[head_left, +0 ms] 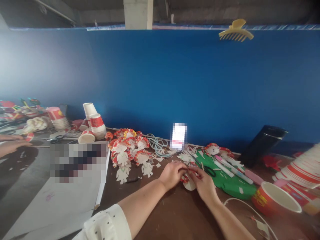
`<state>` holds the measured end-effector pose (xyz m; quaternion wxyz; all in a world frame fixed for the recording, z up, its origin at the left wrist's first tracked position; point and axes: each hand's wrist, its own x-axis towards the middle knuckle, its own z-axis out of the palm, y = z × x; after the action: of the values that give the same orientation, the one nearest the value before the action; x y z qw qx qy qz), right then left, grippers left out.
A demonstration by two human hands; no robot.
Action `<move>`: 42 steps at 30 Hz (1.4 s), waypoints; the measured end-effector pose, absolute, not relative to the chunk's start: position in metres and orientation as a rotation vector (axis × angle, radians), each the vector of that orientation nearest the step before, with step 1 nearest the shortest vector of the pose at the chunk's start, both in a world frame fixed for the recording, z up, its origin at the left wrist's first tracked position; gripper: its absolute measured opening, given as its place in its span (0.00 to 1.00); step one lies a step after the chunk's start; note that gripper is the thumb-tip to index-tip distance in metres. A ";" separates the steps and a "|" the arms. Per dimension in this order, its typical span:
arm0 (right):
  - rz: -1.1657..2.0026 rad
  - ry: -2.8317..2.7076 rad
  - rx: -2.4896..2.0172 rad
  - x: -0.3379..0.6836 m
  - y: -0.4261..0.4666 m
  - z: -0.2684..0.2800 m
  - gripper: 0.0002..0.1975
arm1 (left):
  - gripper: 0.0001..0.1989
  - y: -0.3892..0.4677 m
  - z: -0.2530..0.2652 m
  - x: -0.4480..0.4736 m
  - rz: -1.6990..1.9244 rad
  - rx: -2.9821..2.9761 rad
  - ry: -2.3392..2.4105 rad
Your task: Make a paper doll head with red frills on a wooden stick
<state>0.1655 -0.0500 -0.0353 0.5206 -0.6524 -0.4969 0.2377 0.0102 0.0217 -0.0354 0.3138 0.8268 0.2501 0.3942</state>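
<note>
My left hand (pixel 172 174) and my right hand (pixel 204 185) meet over the brown table, both with fingers pinched on a small paper cutout (pixel 190 185). Its lower part is round and white, with red-and-white trim along the upper edge; fingers cover the rest. To the left lies a pile of paper dolls (pixel 122 156) with white bodies and red, frilly tops. More paper dolls (pixel 212 149) rest beyond my right hand. Just past my fingers are white paper scraps (pixel 185 156) and dark-handled scissors (pixel 209 171) on a green sheet (pixel 225 185).
A lit phone (pixel 178 136) leans against the blue partition (pixel 160 80), beside a coiled cable (pixel 157 145). A red paper bucket (pixel 277 200), a stack of paper cups (pixel 302 170) and a tilted black bottle (pixel 265 145) stand right. At far left, another person's hands (pixel 11 143) hold a stick.
</note>
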 end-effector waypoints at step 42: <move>0.451 -1.220 -1.666 0.162 -0.053 -0.025 0.20 | 0.12 0.025 -0.022 0.002 1.090 2.492 0.393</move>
<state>0.1616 -0.0534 -0.0250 0.4918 -0.6863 -0.5026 0.1858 0.0022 0.0248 -0.0220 0.1956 0.8893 0.1401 0.3889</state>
